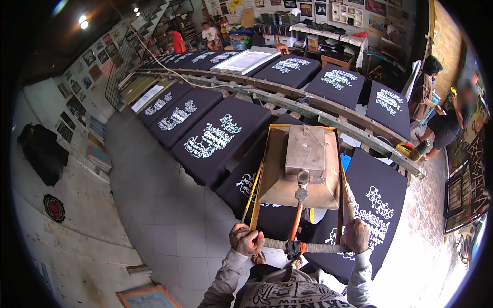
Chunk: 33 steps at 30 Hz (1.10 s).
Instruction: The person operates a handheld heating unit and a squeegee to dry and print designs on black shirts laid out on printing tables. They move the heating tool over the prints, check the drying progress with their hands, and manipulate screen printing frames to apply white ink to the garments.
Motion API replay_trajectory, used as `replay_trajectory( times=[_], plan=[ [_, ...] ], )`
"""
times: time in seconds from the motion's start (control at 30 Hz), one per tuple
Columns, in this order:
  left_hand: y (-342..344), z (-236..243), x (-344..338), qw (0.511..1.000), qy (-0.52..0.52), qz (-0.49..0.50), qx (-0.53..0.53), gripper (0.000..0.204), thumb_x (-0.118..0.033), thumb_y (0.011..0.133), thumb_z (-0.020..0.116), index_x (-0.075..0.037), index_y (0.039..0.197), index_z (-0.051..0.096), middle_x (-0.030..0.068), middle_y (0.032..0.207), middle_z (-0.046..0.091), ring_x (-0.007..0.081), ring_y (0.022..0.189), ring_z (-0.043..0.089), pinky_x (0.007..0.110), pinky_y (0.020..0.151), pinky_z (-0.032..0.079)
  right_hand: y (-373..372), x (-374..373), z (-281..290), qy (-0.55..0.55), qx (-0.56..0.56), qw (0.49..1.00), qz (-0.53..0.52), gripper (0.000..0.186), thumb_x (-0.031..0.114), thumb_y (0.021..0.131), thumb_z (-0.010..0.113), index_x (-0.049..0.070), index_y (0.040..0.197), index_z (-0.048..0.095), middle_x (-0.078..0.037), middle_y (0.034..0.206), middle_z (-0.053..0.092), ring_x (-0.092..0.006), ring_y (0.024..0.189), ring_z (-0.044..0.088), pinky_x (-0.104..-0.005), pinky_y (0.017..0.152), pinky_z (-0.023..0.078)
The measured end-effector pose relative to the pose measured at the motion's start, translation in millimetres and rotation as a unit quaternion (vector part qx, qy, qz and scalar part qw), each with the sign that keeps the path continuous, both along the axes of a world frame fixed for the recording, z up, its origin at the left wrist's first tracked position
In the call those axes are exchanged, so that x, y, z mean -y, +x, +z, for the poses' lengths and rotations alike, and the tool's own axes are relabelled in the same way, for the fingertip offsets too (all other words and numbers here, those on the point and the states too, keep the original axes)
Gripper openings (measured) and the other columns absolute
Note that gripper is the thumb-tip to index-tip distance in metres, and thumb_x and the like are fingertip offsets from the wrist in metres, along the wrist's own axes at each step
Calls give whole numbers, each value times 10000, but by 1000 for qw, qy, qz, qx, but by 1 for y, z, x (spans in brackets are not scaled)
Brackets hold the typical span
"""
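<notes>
A metal gas heater [272,190] with a boxy housing on top hangs in a carrying frame in front of me, over the printed dark shirts. An orange hose [296,223] runs from its valve toward me. My left hand [246,239] is closed round the left corner of the frame, where the yellow side bar meets the wrapped crossbar [326,248]. My right hand [357,236] grips the frame's right side near its wrapped end. Beneath and beside the heater lie a dark shirt with white lettering [241,208] and another printed shirt [377,174]. The heater's underside is hidden.
Printed dark shirts [221,138] lie on boards along both sides of a long rail [328,120]. A screen frame [245,60] rests on the far row. Two people stand at the right; two more are at the back. Tiled floor [149,179] spreads at the left.
</notes>
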<state>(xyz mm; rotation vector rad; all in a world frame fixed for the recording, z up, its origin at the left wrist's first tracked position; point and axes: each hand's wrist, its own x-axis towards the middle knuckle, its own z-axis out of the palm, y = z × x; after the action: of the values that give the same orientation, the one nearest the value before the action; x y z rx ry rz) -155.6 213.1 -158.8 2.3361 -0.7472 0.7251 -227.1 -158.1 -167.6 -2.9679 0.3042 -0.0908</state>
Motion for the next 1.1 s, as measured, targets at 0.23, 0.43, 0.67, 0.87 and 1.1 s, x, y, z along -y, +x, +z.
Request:
replay_trajectory(
  times=[0.23, 0.43, 0.67, 0.87, 1.1],
  plan=[
    [21, -5, -16, 999, 17, -25, 19, 226, -180, 732, 610, -107, 538, 517, 31, 487, 549, 207, 441, 543, 343, 642, 429, -5, -9, -4, 2, -66, 998, 13, 354, 248, 607, 711, 54, 893, 637, -139, 897, 520, -297, 732, 585, -458, 621, 458],
    [31, 0, -33, 998, 48, -43, 15, 257, -198, 751, 595, -101, 533, 500, 37, 481, 524, 215, 438, 518, 356, 625, 429, -11, -13, -33, 35, -27, 999, 16, 335, 246, 586, 722, 75, 852, 610, -161, 900, 494, -329, 731, 554, -464, 595, 444],
    [52, 0, -38, 998, 25, -44, 33, 312, -228, 773, 565, -110, 507, 451, 34, 455, 442, 220, 418, 456, 355, 624, 437, -3, -38, -13, 32, -5, 999, 0, 289, 243, 581, 720, 61, 787, 629, -135, 891, 467, -305, 760, 532, -436, 577, 410],
    [76, -4, -53, 996, 31, -75, 43, 229, -205, 735, 593, -95, 556, 501, 32, 508, 524, 217, 450, 511, 357, 602, 434, 14, -61, 3, 158, 74, 980, -99, 180, 111, 753, 628, 27, 852, 503, -158, 686, 558, -391, 610, 581, -493, 588, 468],
    [96, -4, -72, 993, 13, -111, 27, 275, -222, 762, 588, -95, 538, 492, 43, 514, 506, 226, 447, 518, 346, 524, 423, 18, -76, -21, 257, 133, 936, -201, 152, 55, 724, 609, 25, 847, 526, -145, 669, 600, -331, 605, 620, -411, 575, 493]
  ],
)
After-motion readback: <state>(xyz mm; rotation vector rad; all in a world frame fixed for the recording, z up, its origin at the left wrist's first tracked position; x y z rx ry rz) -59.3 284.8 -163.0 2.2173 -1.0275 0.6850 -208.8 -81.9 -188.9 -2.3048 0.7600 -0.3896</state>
